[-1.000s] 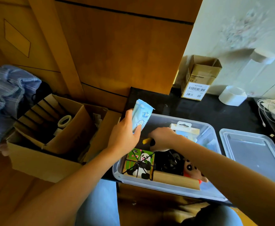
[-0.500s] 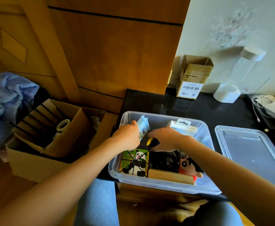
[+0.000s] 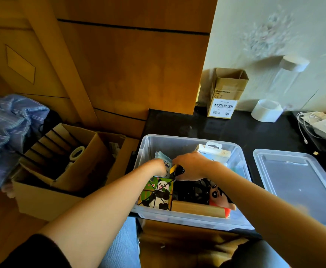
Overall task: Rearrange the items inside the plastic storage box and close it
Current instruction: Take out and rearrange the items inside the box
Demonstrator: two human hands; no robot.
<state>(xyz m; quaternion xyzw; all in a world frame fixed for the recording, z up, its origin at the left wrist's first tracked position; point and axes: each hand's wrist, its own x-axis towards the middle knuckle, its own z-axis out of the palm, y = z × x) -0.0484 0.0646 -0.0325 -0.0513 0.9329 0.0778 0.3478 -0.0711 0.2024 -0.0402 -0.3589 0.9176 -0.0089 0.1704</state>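
The clear plastic storage box [image 3: 144, 144] stands open on the black table. Its clear lid [image 3: 301, 186] lies flat to the right. Inside the box, my left hand [image 3: 157, 167] holds a light blue packet [image 3: 163, 158] down at the back left. My right hand [image 3: 192, 166] grips a yellow-and-black tool [image 3: 175, 169] in the middle. Below the hands lie a panda puzzle cube [image 3: 157, 192], a tangle of black cable [image 3: 192, 190], a wooden block [image 3: 198, 208] and a cartoon doll [image 3: 219, 196]. A white retail pack [image 3: 215, 151] leans at the back right.
An open cardboard box [image 3: 48, 198] with dividers and a tape roll [image 3: 77, 152] sits left of the table. A small labelled carton [image 3: 225, 93], a white round base [image 3: 267, 111] and white cables [image 3: 313, 122] stand at the back. Blue cloth [image 3: 7, 130] is at far left.
My left hand has lowered the blue packet from above the rim down into the box's back left. My right hand has stayed in the middle on the yellow-and-black tool.
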